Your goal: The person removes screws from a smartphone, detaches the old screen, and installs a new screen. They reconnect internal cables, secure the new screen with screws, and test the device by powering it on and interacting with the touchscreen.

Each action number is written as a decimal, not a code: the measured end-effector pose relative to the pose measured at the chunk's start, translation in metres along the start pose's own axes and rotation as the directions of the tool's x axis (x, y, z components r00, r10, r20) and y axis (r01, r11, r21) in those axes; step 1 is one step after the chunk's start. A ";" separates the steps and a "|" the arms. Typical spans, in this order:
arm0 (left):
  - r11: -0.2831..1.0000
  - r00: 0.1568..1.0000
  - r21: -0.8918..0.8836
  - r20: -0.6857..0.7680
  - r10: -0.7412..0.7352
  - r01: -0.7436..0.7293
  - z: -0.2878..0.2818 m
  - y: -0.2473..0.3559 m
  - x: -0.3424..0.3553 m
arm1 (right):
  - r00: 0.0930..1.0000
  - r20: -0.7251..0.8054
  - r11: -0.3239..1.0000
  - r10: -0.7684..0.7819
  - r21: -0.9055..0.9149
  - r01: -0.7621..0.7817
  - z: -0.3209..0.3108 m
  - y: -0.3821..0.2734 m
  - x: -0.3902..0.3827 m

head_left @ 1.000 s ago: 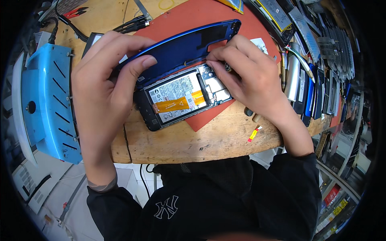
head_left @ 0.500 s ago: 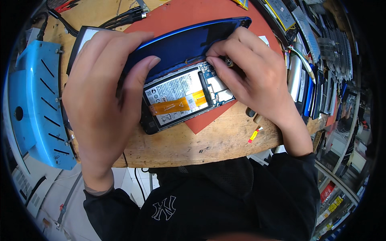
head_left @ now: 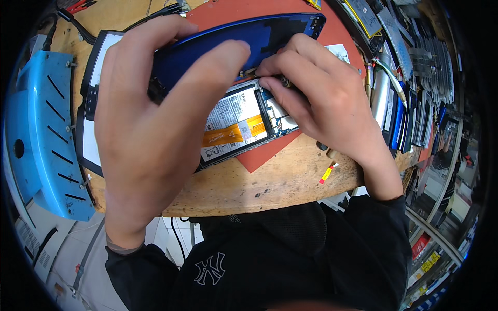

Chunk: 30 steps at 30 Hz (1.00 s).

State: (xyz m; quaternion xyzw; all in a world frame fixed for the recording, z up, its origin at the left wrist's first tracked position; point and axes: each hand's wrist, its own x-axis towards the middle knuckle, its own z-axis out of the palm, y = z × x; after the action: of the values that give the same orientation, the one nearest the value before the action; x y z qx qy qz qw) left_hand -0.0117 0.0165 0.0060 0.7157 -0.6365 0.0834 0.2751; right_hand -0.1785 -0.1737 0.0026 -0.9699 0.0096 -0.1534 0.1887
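Phone (head_left: pixel 244 129) lies open on red mat (head_left: pixel 270 155), near surface (head_left: pixel 259 186) front edge. Left hand (head_left: pixel 150 119) grips blue back cover (head_left: pixel 233 41), tilted up over phone. Right hand (head_left: pixel 321 98) pinches at phone's top edge. Blue box (head_left: pixel 41 145) crowds left.

Left hand (head_left: pixel 150 119) grips blue back cover (head_left: pixel 233 44) lifted over opened phone (head_left: pixel 244 127); right hand (head_left: pixel 321 98) pinches at cover's edge.

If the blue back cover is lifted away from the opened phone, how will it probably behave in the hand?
The blue back cover looks thin and wide, so it is probably light and may flex a little. Its glossy surface suggests it could slip. The left hand grips it along the edge, the right hand works beside it at the opened phone.
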 end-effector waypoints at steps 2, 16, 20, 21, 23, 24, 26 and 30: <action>0.997 0.998 0.047 0.017 -0.054 0.053 0.003 0.009 -0.001 | 1.000 0.019 1.000 0.000 0.015 -0.001 -0.002 -0.001 -0.002; 0.968 0.995 0.248 0.074 -0.065 0.044 0.011 0.035 0.002 | 0.995 0.088 0.990 0.039 0.134 -0.051 -0.008 -0.005 -0.014; 0.972 0.996 0.230 0.069 -0.061 0.043 0.013 0.034 0.000 | 0.998 0.067 0.992 0.016 0.127 -0.024 -0.012 -0.005 -0.018; 0.972 0.995 0.231 0.072 -0.064 0.045 0.013 0.035 0.000 | 0.998 0.059 0.993 0.020 0.114 -0.026 -0.014 -0.006 -0.021; 0.969 0.995 0.242 0.072 -0.073 0.053 0.013 0.037 -0.001 | 1.000 0.024 0.997 0.012 0.080 -0.014 -0.017 -0.007 -0.025; 0.967 0.994 0.249 0.072 -0.078 0.058 0.013 0.039 -0.001 | 1.000 -0.003 0.998 -0.001 0.060 0.001 -0.018 -0.006 -0.027; 0.965 0.994 0.251 0.059 -0.096 0.078 0.015 0.043 -0.001 | 0.999 -0.038 0.999 -0.015 0.041 0.016 -0.018 -0.006 -0.030; 0.966 0.992 0.233 0.027 -0.122 0.112 0.020 0.048 -0.002 | 0.996 -0.080 0.998 -0.047 0.043 0.050 -0.010 -0.005 -0.033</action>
State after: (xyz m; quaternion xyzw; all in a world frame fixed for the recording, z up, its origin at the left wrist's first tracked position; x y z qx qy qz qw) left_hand -0.0626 0.0060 0.0022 0.7808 -0.5846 0.1256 0.1811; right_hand -0.2129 -0.1703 0.0036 -0.9585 -0.0099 -0.1965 0.2064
